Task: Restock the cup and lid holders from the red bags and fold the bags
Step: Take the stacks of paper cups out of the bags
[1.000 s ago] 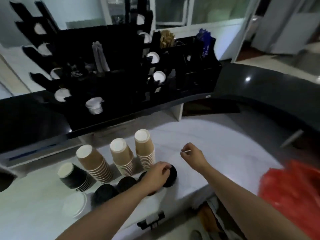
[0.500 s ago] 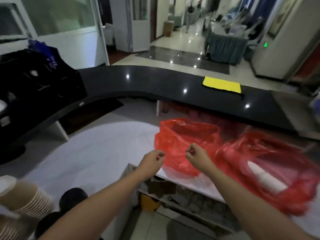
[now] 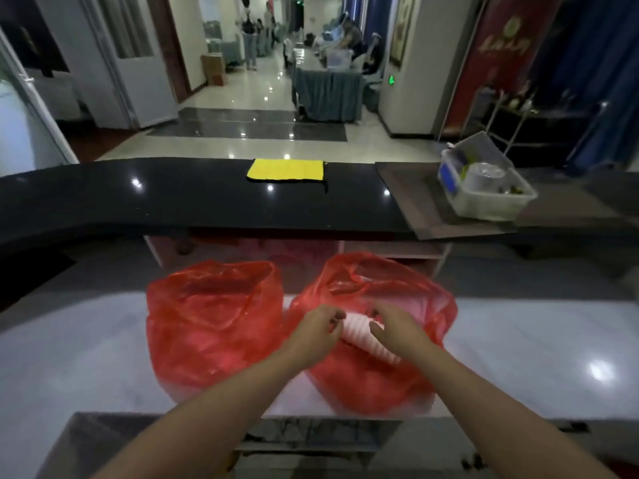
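Dim indoor light; ceiling-lamp glare on glossy counter (image 3: 173,202); slight blur, edges bowed.

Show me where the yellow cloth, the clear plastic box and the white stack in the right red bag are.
yellow cloth (image 3: 285,169), head view, its middle.
clear plastic box (image 3: 484,202), head view, front wall.
white stack (image 3: 358,328), head view, ribbed side between the hands.

Glossy thin plastic bags (image 3: 214,316); polished black counter (image 3: 173,198).

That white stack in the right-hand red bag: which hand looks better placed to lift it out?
Probably the right hand: it hovers directly over the white stack inside the right red bag, fingers curled toward it. The left hand sits at the stack's end, near the bag's edge.
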{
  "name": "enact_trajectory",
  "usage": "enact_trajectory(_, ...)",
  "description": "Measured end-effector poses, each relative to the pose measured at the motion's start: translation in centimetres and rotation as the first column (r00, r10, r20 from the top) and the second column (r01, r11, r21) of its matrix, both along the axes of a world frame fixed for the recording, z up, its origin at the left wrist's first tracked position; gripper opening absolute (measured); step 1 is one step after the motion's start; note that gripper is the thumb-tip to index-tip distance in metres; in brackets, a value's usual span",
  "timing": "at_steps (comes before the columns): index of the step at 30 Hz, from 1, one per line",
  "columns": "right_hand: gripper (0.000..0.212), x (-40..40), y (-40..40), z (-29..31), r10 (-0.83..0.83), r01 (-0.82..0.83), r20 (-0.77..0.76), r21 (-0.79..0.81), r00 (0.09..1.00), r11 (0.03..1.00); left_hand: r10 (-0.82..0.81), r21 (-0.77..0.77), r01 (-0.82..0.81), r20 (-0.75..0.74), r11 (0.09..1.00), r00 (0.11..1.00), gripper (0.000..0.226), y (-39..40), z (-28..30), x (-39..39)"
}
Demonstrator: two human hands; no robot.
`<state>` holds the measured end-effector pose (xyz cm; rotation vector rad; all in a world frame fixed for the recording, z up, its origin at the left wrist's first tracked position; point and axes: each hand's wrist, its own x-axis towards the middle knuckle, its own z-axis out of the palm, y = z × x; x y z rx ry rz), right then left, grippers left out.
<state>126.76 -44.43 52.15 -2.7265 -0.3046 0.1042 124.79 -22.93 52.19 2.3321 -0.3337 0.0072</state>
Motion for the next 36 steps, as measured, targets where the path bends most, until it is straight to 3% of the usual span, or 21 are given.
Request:
enact_trajectory(3,0.040,0.4,-3.5,-1.4,0.011,-0.042,-0.107,-0.301,0.994,0.953,-0.123,0.121,0.116,0.052,0.986,0.991,0.024,-3.6,-0.7,1.2)
enact_trajectory(7,0.046,-0.3,-7.1,-3.0,-0.018,-0.075,-0.186,-0.480,0.982,0.874,-0.333,0.324,0.276,0.133,0.905,0.934,0.026,-7.0,-1.2,2.9)
enact_trajectory(10,0.046,-1.1,-8.9,-3.6,-0.056,-0.080,-0.232,-0.535,0.971,0.841,-0.450,0.440,0.386,0.047,0.811,0.892,0.032,-9.8,-2.2,4.5)
enact_trajectory(15,0.046,-1.8,-10.4,-3.9,-0.113,-0.059,-0.275,-0.549,0.955,0.834,-0.552,0.607,0.551,-0.210,0.573,0.807,0.058,-14.1,-5.9,7.1)
enact_trajectory(20,0.052,-2.0,-10.9,-4.1,-0.125,-0.067,-0.290,-0.571,0.949,0.818,-0.581,0.686,0.579,-0.275,0.440,0.766,0.076,-16.5,-9.6,7.9)
enact_trajectory(25,0.051,-1.7,-12.4,-3.7,-0.160,-0.061,-0.319,-0.584,0.934,0.809,-0.585,0.676,0.595,-0.290,0.435,0.758,0.088,-16.5,-9.8,8.6)
enact_trajectory(36,0.052,2.0,-14.5,-0.4,-0.093,-0.063,-0.258,-0.536,0.962,0.842,-0.515,0.607,0.558,-0.268,0.566,0.814,0.076,-13.4,-5.9,11.3)
